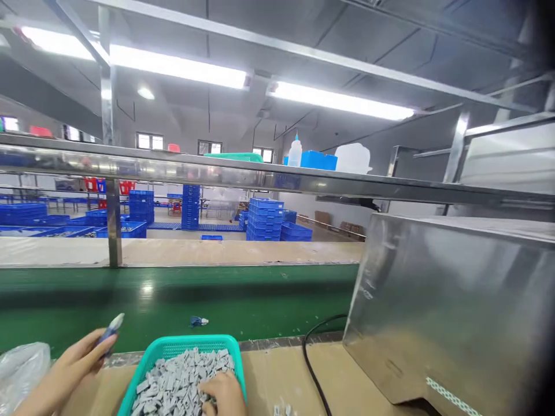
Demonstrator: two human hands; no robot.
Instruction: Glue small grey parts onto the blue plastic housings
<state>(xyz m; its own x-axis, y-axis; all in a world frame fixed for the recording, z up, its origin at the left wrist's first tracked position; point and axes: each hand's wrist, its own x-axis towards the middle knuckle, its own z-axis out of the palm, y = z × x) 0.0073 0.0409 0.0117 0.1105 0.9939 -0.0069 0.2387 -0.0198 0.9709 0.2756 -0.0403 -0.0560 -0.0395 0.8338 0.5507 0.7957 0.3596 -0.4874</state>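
Fingers of the left hand [71,370] are clenched around one slim blue tool with a white tip [111,332], its long axis slanting up and to the right, tip toward the belt. Fingers of the right hand [221,394] lie curled on a heap of small grey parts [177,381], touching them; whether they grasp any, I cannot tell. That heap, too many to count, fills one teal plastic basket [186,345], which sits between both hands, its near side cut off by the bottom of the view.

Just beyond the fingers, the basket's far rim almost meets the edge of a green conveyor belt [173,300]. One small blue-and-white piece [198,322] lies on the belt, ahead of the right fingers. Left of the left fingers is one crumpled clear plastic bag [21,375]. To the right, the tan tabletop [277,370] stretches toward a stainless steel panel [442,306], crossed by one black cable [313,358].
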